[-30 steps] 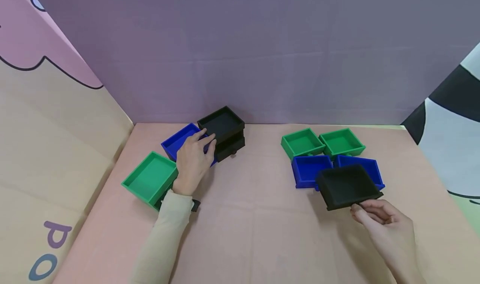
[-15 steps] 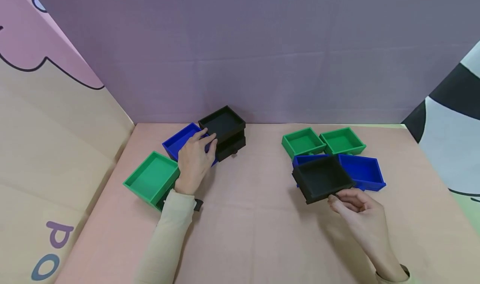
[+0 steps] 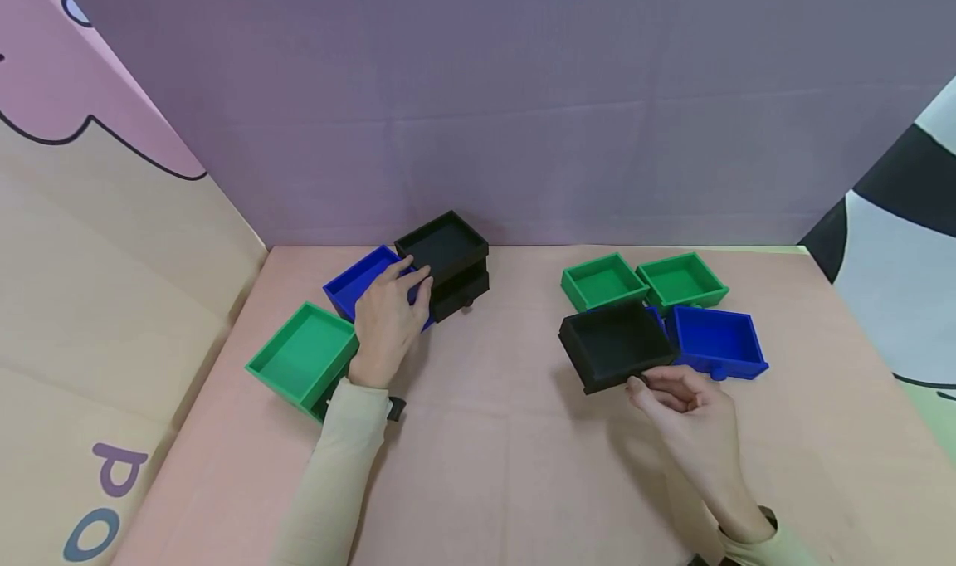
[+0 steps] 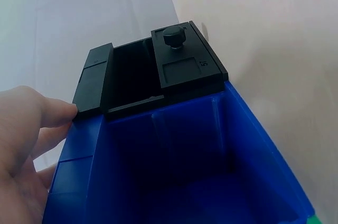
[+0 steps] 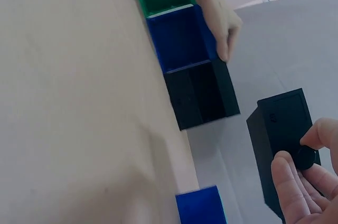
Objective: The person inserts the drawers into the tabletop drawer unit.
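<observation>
My right hand pinches the round knob of a black drawer, held above the table. My left hand rests on the upper edge of a row of joined boxes, its fingertips where the blue box meets the black box. In the left wrist view the black box has an open slot beside a fitted drawer front with a knob. The blue box's front is open and hollow. A green box stands at the row's near end, partly hidden by the left forearm.
Two green drawers and a blue drawer with a knob lie on the table at the right. Another blue drawer is mostly hidden behind the held black one. A purple-grey wall rises behind the table.
My right hand has carried the black drawer leftward, from over the right blue drawer to over the left one. My left hand has stayed on the boxes.
</observation>
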A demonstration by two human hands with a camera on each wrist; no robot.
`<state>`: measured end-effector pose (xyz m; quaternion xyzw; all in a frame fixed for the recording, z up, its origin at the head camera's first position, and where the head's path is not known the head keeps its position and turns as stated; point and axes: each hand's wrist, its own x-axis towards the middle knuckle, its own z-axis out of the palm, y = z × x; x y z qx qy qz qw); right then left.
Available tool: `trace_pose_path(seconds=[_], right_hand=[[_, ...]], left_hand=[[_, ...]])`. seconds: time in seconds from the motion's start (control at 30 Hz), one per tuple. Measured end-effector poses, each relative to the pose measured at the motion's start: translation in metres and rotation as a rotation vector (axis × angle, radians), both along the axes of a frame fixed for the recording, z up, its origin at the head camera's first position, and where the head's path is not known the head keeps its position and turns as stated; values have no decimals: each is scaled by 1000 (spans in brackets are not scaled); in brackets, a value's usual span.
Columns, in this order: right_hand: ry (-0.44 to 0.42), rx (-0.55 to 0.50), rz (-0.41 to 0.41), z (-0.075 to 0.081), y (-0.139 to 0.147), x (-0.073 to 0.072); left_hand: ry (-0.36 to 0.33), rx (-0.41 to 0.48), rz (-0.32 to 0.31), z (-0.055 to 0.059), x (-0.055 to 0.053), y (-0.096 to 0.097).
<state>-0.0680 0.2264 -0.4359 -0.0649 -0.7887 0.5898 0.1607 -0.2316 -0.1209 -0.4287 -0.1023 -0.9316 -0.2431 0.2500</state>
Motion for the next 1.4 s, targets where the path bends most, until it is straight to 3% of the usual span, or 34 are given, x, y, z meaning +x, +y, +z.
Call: trace_pose_path(seconds=[0.13,0.4,0.63,1.0,1.4], right_hand=[[18,15,37,-2,-10,-2],[-29,5,59,-4,-30,-10],[-81,38,81,-7,-38,-23],[-135,-12,138,-9,-50,-45],[-101,44,145,-18,-72,-69]], left_hand=[[0,-3,-1,0,1,0],[-1,-11,-3,0,1,2],[9,-10,-2,-1,-1,2],[5,0,-5,2,-2,3],[-18,-2,9,1,-1,0]])
